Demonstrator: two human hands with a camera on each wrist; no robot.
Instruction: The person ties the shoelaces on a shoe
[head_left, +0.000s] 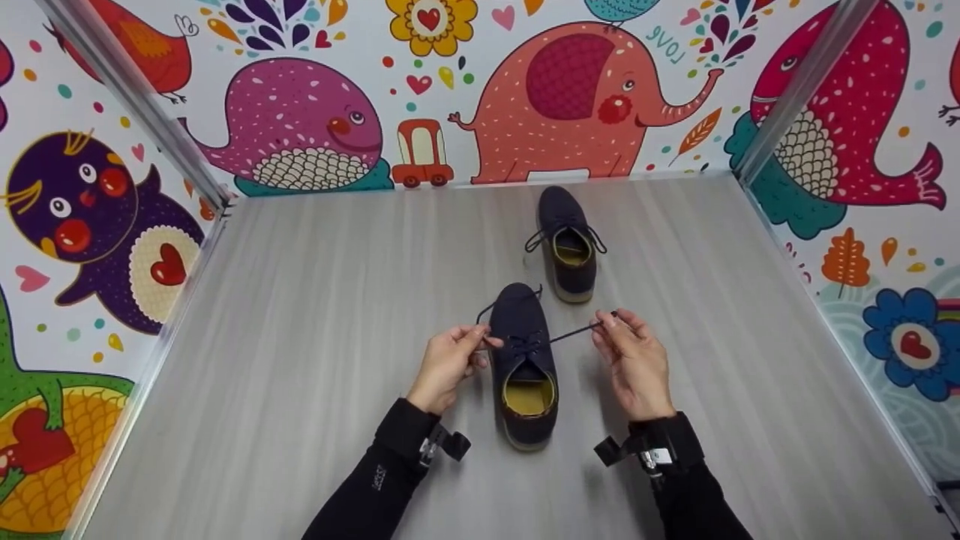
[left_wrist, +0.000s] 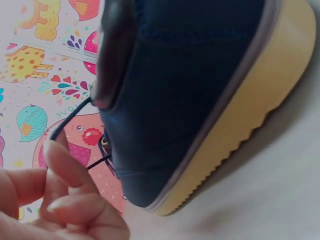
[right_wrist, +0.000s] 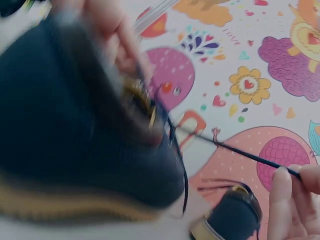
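Note:
A navy lace-up shoe with a yellow insole stands on the grey floor, toe pointing away from me. My left hand is at its left side and pinches a dark shoelace between thumb and fingers. To the right of the shoe, my right hand pinches the other lace end, which runs taut from the eyelets. In the right wrist view the near shoe is blurred. The left wrist view shows its tan sole with a jagged lower edge.
A second navy shoe, its lace tied in a bow, stands farther off and slightly right. Around the wood-grain floor rise white panels printed with cartoon animals, such as an elephant. Metal posts mark the corners.

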